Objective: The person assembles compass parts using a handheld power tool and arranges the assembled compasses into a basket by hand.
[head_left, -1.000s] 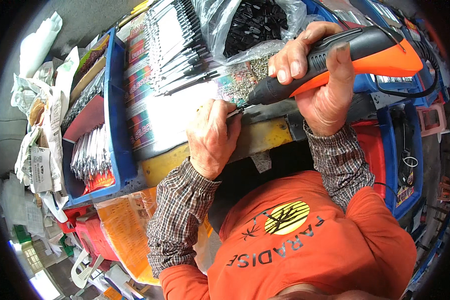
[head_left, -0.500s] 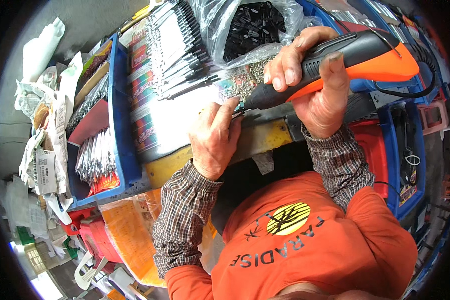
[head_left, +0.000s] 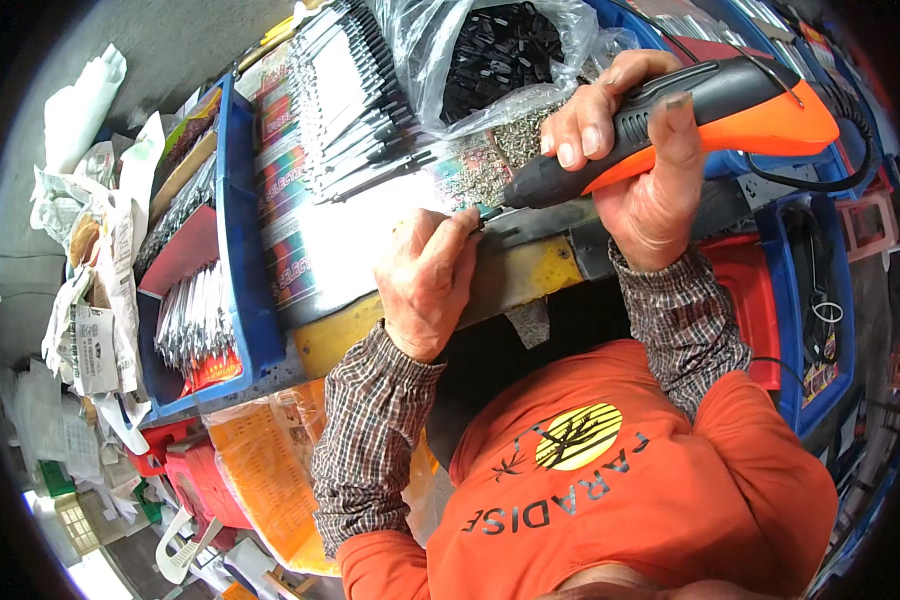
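My right hand (head_left: 660, 185) is wrapped around an orange and black electric screwdriver (head_left: 720, 125), its narrow black nose slanting down to the left. Close to that nose, my left hand (head_left: 425, 280) pinches a small dark piece (head_left: 489, 214) over the table's near edge; fingers hide most of it. Just beyond the fingertips, small metal screws (head_left: 480, 182) are heaped on the table. Farther left lies a dense row of slender black and silver pieces (head_left: 355, 90), one beside another, on a sheet with colourful print (head_left: 282, 215).
A clear plastic bag (head_left: 420, 50) of small black parts (head_left: 500, 60) stands behind the screws. On the left is a blue bin (head_left: 255, 250) with bundled slender pieces (head_left: 195, 320). Another blue bin (head_left: 840, 350) sits right. The screwdriver's coiled black cable (head_left: 855, 165) hangs at far right.
The screwdriver's nose has drawn slightly up and right, away from my left fingertips. My left hand has shifted a little left, still pinching.
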`<state>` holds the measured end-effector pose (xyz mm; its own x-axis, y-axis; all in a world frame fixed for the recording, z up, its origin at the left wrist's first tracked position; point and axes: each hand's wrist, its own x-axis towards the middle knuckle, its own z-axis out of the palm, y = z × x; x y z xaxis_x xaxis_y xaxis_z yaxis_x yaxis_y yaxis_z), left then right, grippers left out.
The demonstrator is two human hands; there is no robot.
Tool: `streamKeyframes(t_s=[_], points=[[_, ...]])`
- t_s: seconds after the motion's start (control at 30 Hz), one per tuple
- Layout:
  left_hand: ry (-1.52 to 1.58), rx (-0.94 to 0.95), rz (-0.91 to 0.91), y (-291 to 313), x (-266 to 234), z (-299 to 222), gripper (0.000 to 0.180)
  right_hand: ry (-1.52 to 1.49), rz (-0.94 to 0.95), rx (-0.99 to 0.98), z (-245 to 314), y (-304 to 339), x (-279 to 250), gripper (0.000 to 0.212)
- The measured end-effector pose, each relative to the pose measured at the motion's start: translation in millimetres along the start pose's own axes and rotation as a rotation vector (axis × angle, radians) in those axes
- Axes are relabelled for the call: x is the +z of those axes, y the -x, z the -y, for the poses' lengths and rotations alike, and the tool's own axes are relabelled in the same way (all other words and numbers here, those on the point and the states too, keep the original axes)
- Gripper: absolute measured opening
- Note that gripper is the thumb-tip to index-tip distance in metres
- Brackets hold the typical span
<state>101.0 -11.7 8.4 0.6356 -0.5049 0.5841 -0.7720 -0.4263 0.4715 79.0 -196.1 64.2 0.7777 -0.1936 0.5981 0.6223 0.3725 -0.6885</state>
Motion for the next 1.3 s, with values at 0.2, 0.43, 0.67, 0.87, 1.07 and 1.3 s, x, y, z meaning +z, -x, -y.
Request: streamKeyframes(t_s=[0.2, 0.43, 0.67, 0.87, 1.07, 1.3], points=[[-0.093, 0.093, -0.062, 2, -2, -6, 0.024, 0.117, -0.026, -0.013, 0, 5, -10, 0.034], [-0.101, 0.107, -0.091, 4, -1, -5, 0.024, 0.139, -0.07, -0.008, -5, 8, -9, 0.029], [-0.143, 0.097, -0.045, 2, -3, -10, 0.022, 0.126, -0.103, 0.001, -8, 9, -9, 0.027], [-0.199, 0.226, -0.061, 3, 0, -2, 0.024, 0.018, -0.106, -0.065, -9, 5, -10, 0.02], [-0.147, 0.198, -0.132, 3, 2, -3, 0.02, 0.005, -0.067, -0.056, -3, 4, -10, 0.024], [-0.151, 0.221, -0.117, 2, 1, -3, 0.021, 0.025, -0.031, 0.011, 2, 4, -6, 0.039]])
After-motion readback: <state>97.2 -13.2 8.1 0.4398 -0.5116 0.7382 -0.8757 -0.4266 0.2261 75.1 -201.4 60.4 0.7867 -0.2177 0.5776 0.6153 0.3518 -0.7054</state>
